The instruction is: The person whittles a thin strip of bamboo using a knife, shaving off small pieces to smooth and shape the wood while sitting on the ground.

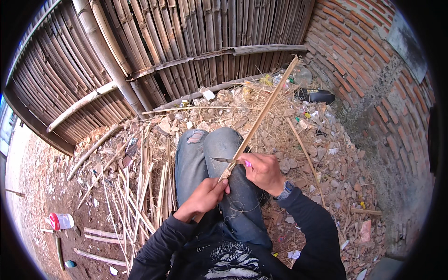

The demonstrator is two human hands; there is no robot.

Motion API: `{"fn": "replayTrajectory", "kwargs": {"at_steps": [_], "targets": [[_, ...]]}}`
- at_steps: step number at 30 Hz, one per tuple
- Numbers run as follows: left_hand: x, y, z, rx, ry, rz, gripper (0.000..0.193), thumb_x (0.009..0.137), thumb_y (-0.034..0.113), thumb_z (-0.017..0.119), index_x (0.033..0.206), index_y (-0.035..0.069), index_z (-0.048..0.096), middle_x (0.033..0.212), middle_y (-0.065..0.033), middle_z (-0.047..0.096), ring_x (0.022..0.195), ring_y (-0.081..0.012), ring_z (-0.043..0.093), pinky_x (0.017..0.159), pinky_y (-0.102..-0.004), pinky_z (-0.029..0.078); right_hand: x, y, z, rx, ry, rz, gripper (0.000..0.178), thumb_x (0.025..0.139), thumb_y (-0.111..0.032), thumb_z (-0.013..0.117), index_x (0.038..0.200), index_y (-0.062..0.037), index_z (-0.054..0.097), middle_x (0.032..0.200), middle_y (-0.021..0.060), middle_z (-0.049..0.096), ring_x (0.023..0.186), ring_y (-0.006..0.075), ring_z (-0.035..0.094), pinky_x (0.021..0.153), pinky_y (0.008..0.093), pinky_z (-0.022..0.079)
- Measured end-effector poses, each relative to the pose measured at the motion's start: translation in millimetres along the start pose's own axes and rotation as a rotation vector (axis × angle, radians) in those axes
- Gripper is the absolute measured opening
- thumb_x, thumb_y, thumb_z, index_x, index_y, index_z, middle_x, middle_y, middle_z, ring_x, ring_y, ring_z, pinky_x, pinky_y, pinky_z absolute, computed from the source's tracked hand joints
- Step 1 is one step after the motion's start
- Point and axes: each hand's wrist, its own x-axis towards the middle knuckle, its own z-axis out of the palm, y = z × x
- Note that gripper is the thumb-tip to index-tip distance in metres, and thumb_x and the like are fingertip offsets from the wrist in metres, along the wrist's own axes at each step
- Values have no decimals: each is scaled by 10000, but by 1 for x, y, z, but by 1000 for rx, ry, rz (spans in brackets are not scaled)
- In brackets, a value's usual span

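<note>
A long split bamboo strip [264, 114] slants across my knees, its far end pointing up and to the right. Closed around its lower part is my left hand [206, 196], thumb pressed along the strip. My right hand [263, 172] grips a knife [229, 161] with a narrow blade; the handle is mostly covered by my fingers, with a pink bit showing. The blade lies across the strip just beyond my left hand. Pale curled shavings [225, 174] cling to the strip between blade and thumb. A thin curly fibre [235, 208] rests on my jeans.
Several bamboo strips [135, 196] lie on the ground to my left. A white tub with a red rim [60, 221] is farther left. Rubble and straw [322, 161] cover the ground ahead and right. A bamboo fence [186, 37] stands ahead, a brick wall [373, 88] at right.
</note>
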Motion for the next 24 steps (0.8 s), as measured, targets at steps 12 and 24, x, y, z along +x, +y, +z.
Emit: {"fn": "replayTrajectory", "kwargs": {"at_steps": [12, 24], "targets": [[-36, -10, -32, -411, -28, -95, 383, 1128, 362, 433, 943, 49, 553, 556, 58, 282, 447, -67, 245, 428, -268, 248, -19, 71, -72, -143, 204, 552, 123, 909, -97, 733, 963, 14, 731, 734, 142, 722, 612, 188, 691, 561, 324, 500], [-41, -28, -24, -231, -131, -101, 434, 1126, 374, 417, 967, 13, 596, 566, 39, 332, 457, -75, 300, 438, -258, 272, -146, 201, -164, -290, 629, 876, 322, 934, -182, 737, 1191, 9, 700, 880, 70, 706, 713, 128, 624, 692, 303, 511]]}}
